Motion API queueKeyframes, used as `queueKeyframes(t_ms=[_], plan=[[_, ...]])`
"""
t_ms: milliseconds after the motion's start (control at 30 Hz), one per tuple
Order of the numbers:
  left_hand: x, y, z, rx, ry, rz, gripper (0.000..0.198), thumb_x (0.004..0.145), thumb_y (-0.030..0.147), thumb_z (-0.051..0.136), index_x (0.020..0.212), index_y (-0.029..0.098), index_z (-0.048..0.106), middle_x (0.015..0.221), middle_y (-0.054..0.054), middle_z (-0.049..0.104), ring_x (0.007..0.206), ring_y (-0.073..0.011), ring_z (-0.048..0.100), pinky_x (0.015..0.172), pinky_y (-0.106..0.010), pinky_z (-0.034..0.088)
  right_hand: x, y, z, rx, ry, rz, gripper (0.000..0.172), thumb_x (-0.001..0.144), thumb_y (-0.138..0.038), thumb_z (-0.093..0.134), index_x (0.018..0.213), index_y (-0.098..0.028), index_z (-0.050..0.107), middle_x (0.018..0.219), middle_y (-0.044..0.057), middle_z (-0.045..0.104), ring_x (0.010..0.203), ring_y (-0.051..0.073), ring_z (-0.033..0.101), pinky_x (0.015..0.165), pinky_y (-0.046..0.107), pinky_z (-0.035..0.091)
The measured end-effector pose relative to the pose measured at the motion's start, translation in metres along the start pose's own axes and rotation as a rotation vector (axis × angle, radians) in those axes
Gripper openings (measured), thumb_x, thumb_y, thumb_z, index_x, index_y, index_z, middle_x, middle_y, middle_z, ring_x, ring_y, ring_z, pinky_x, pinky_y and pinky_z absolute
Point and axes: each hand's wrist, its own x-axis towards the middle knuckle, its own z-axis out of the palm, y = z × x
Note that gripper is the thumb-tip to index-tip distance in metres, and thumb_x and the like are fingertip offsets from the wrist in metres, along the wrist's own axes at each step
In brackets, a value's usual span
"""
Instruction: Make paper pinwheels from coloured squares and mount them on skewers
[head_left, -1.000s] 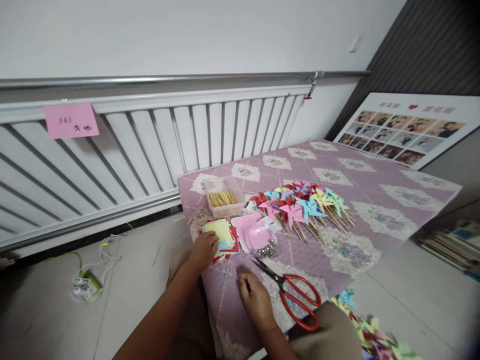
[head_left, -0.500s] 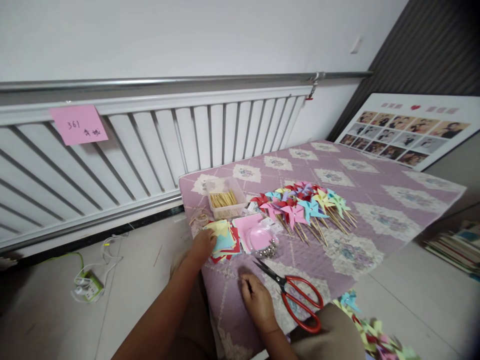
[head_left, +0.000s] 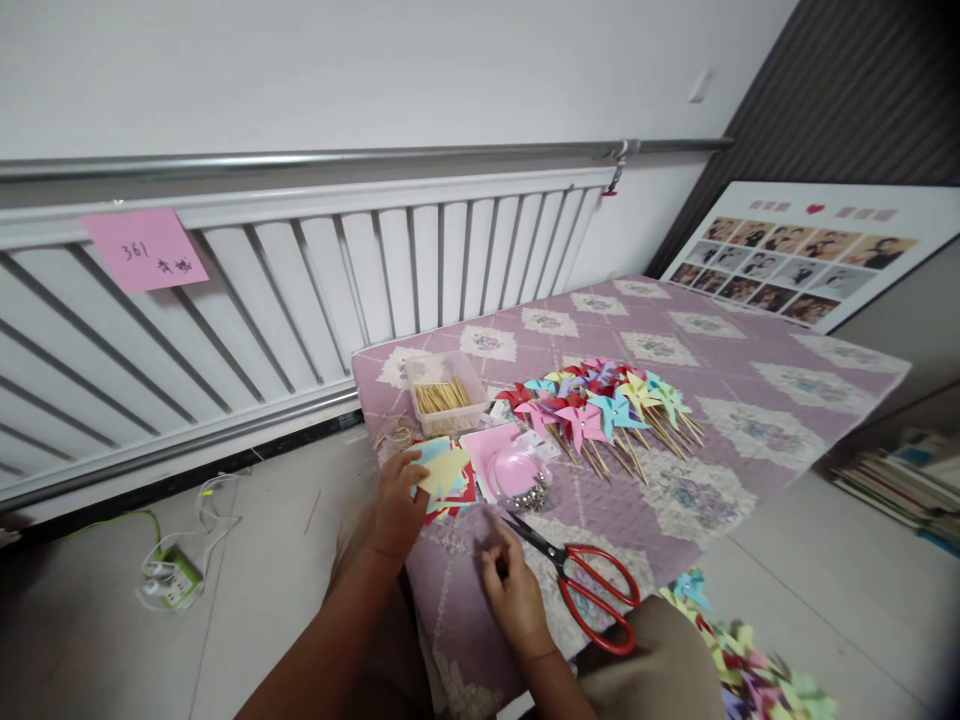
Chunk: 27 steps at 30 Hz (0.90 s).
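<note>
My left hand (head_left: 400, 503) is at the near left of the cloth-covered table, with fingers and thumb closed on the edge of a yellow paper square (head_left: 447, 471). This square is raised and tilted above a loose stack of coloured paper squares (head_left: 461, 493), where blue and red edges show. My right hand (head_left: 516, 592) rests over the table's near edge, its fingers loosely bent and a gap showing between thumb and forefinger. Nothing is visible in it. Just right of it lie scissors (head_left: 560, 560) with red handles, their black blades pointing away to the left.
Behind the papers stands a clear box of wooden sticks (head_left: 445, 396). Pink paper (head_left: 480, 452) lies under a clear round dish with small metal fasteners (head_left: 534, 492). Paper pinwheels on sticks (head_left: 611, 412) are piled farther right. More pinwheels (head_left: 750, 660) are low at the right.
My left hand has turned and pulled a yellow paper square up off the stack. My right hand's fingers have loosened and spread slightly. The view has shifted a little.
</note>
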Motion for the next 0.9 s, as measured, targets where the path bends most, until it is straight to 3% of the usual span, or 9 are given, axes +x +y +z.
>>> queueKeyframes(t_ms=[100, 200, 267, 333, 433, 567, 667, 800, 900], plan=[[-0.032, 0.017, 0.006, -0.023, -0.104, 0.106, 0.038, 0.064, -0.003, 0.044, 0.087, 0.022, 0.062, 0.12, -0.008, 0.059, 0.119, -0.0235, 0.049, 0.106, -0.045, 0.04, -0.002, 0.002, 0.002, 0.102, 0.021, 0.075, 0.062, 0.088, -0.027, 0.05, 0.144, -0.012, 0.029, 0.082, 0.004, 0.071, 0.069, 0.02, 0.071, 0.065, 0.028, 0.056], [-0.057, 0.026, 0.016, -0.022, -0.208, 0.096, 0.039, 0.064, -0.003, 0.044, 0.086, 0.022, 0.064, 0.121, -0.007, 0.06, 0.119, -0.0249, 0.048, 0.105, -0.048, 0.04, -0.005, 0.005, 0.003, 0.14, 0.022, 0.121, 0.072, 0.086, -0.024, 0.053, 0.149, -0.011, 0.02, 0.093, 0.009, 0.073, 0.074, 0.021, 0.072, 0.066, 0.03, 0.057], [-0.067, 0.028, 0.022, -0.021, -0.255, 0.086, 0.038, 0.065, -0.002, 0.044, 0.085, 0.023, 0.065, 0.121, -0.007, 0.059, 0.121, -0.0257, 0.047, 0.105, -0.05, 0.039, -0.005, 0.008, 0.003, 0.156, 0.022, 0.088, 0.07, 0.084, -0.022, 0.054, 0.147, -0.013, 0.026, 0.113, 0.015, 0.07, 0.091, 0.023, 0.071, 0.076, 0.033, 0.058], [-0.071, 0.027, 0.025, -0.027, -0.278, 0.083, 0.038, 0.065, -0.002, 0.044, 0.084, 0.023, 0.066, 0.122, -0.007, 0.058, 0.122, -0.0258, 0.046, 0.106, -0.05, 0.038, -0.005, 0.01, 0.003, 0.154, 0.033, 0.019, 0.058, 0.083, -0.02, 0.054, 0.14, -0.015, 0.041, 0.127, 0.016, 0.063, 0.109, 0.025, 0.065, 0.09, 0.038, 0.054], [-0.072, 0.023, 0.028, -0.058, -0.271, 0.063, 0.038, 0.065, -0.003, 0.044, 0.083, 0.022, 0.065, 0.121, -0.007, 0.058, 0.121, -0.0248, 0.046, 0.106, -0.048, 0.038, -0.002, 0.009, 0.001, 0.132, 0.042, -0.043, 0.035, 0.083, -0.016, 0.05, 0.116, -0.017, 0.063, 0.113, 0.013, 0.069, 0.107, 0.024, 0.064, 0.094, 0.04, 0.051], [-0.08, 0.016, 0.033, -0.166, -0.205, -0.018, 0.039, 0.064, -0.002, 0.045, 0.092, 0.02, 0.063, 0.121, -0.01, 0.056, 0.12, -0.0236, 0.048, 0.106, -0.045, 0.039, -0.001, 0.007, -0.001, 0.143, 0.061, -0.039, 0.027, 0.083, -0.016, 0.05, 0.103, -0.018, 0.067, 0.102, 0.01, 0.071, 0.099, 0.023, 0.067, 0.09, 0.038, 0.053], [-0.088, 0.012, 0.039, -0.275, -0.146, -0.214, 0.037, 0.071, 0.006, 0.048, 0.104, 0.018, 0.058, 0.123, -0.012, 0.055, 0.12, -0.0234, 0.05, 0.105, -0.044, 0.041, -0.001, 0.007, -0.002, 0.161, 0.081, -0.027, 0.025, 0.084, -0.018, 0.051, 0.104, -0.018, 0.066, 0.103, 0.011, 0.071, 0.099, 0.023, 0.066, 0.09, 0.038, 0.053], [-0.089, 0.013, 0.039, -0.554, -0.225, -0.639, 0.031, 0.078, 0.018, 0.05, 0.11, 0.019, 0.05, 0.112, -0.011, 0.064, 0.102, -0.0208, 0.063, 0.089, -0.039, 0.052, -0.002, 0.007, -0.003, 0.186, 0.099, -0.002, 0.025, 0.084, -0.019, 0.051, 0.103, -0.017, 0.066, 0.102, 0.011, 0.072, 0.097, 0.022, 0.067, 0.089, 0.037, 0.053], [-0.085, 0.02, 0.033, -0.829, -0.27, -0.892, 0.031, 0.083, 0.031, 0.05, 0.111, 0.019, 0.048, 0.111, -0.011, 0.066, 0.094, -0.0192, 0.066, 0.084, -0.036, 0.053, -0.003, 0.009, -0.003, 0.209, 0.117, 0.019, 0.025, 0.084, -0.019, 0.051, 0.102, -0.017, 0.067, 0.101, 0.01, 0.072, 0.096, 0.022, 0.067, 0.088, 0.036, 0.053]])
